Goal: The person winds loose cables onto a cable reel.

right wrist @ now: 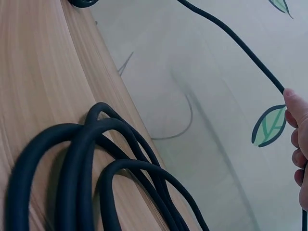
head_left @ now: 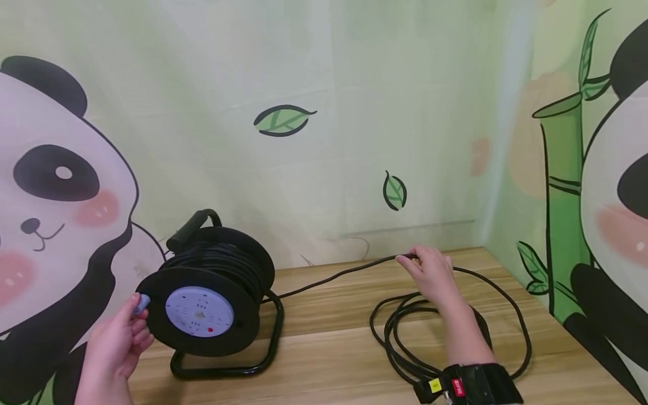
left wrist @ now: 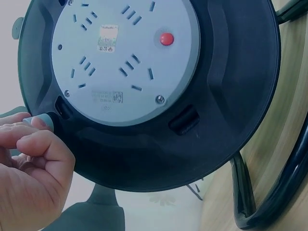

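Note:
A black cable reel point(head_left: 202, 292) stands at the left on a bent tube frame, wound with black cable. Its front face carries a pale blue socket panel point(left wrist: 125, 62) with a red button. My left hand point(head_left: 118, 343) grips the small blue-grey crank knob point(left wrist: 45, 120) at the left edge of the reel's disc. Over the right side of the table, my right hand point(head_left: 430, 275) holds the black cable point(head_left: 344, 274), which runs from the reel up to the fingers and on to the right. Loose loops of cable point(right wrist: 72, 159) lie on the wood beneath this hand.
The wooden table point(head_left: 324, 349) meets a printed cloth backdrop point(head_left: 324, 185) with pandas, leaves and bamboo at the back and right. A black carrying handle point(head_left: 194, 229) sticks up at the reel's top. The tube foot point(head_left: 228, 371) rests on the table.

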Tool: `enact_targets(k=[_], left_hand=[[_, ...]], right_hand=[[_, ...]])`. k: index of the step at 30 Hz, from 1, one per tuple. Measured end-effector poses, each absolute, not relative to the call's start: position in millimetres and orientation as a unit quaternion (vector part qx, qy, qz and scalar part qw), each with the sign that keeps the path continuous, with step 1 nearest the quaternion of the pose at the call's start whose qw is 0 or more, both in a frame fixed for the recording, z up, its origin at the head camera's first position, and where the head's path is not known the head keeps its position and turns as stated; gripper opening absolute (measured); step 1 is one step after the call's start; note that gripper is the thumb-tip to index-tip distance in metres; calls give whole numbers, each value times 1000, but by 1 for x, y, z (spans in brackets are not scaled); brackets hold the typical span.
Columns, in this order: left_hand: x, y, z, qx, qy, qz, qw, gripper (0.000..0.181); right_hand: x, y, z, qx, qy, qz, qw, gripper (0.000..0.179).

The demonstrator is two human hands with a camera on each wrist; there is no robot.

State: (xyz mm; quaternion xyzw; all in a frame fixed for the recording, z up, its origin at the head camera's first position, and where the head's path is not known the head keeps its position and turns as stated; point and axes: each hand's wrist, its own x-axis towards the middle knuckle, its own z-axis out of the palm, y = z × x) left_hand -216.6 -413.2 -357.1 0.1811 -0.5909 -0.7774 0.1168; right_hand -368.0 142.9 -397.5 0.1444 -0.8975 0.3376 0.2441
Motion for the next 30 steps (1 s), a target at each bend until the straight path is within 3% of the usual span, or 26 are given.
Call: enact_targets(k=[16, 30], left_hand=[[-219, -376, -337, 242, -705, -628, 224, 52], [-217, -337, -329, 199, -834, -407, 314, 60]], right_hand=[[-354, 115, -394, 141, -879, 420, 174, 40], [-345, 75, -393, 166, -823, 527, 130, 25]])
